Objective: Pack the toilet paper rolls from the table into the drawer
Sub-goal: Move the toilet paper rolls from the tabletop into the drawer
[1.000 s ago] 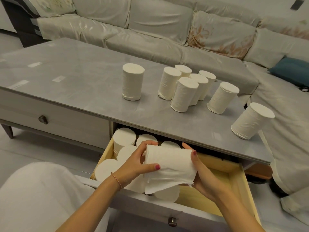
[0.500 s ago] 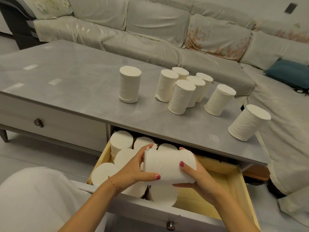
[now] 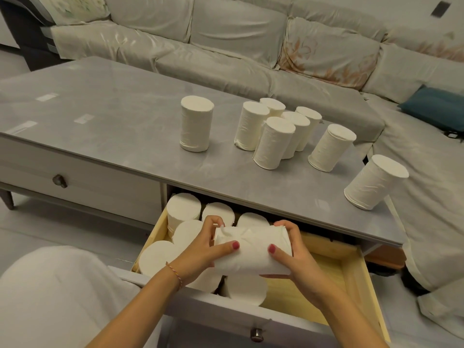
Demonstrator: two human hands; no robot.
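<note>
Head view: a toilet paper roll (image 3: pixel 252 249) lies on its side between both hands, held above the open drawer (image 3: pixel 351 277). The left hand (image 3: pixel 203 249) grips its left end, thumb across the front and fingers curled over the top; the right hand (image 3: pixel 293 249) grips its right end the same way, thumb on the front face and fingers wrapped over the far edge. The roll's outer wrap looks creased and loose near the middle.

Beneath and to the left of the held roll, packed rolls (image 3: pixel 184 209) stand upright in the drawer's left part, crowded against each other; one more roll (image 3: pixel 244 288) stands just under the held one, near the drawer front. The drawer's right part shows bare wooden floor. A round knob (image 3: pixel 256 334) sits on the drawer front.

On the grey table (image 3: pixel 113 126) above, eight rolls stand upright: a lone roll (image 3: pixel 195 126) to the left, a cluster of five (image 3: pixel 273 136) touching or nearly touching, another roll (image 3: pixel 331 146) to their right, and one roll (image 3: pixel 375 182) near the table's right corner. A closed drawer with a knob (image 3: pixel 59 181) lies to the left. A covered sofa (image 3: pixel 226 41) runs behind the table, with a blue cushion (image 3: pixel 437 106) at right.

Both forearms reach in from the lower edge, wrists angled inward; a thin bracelet (image 3: pixel 174 275) circles the left wrist.
</note>
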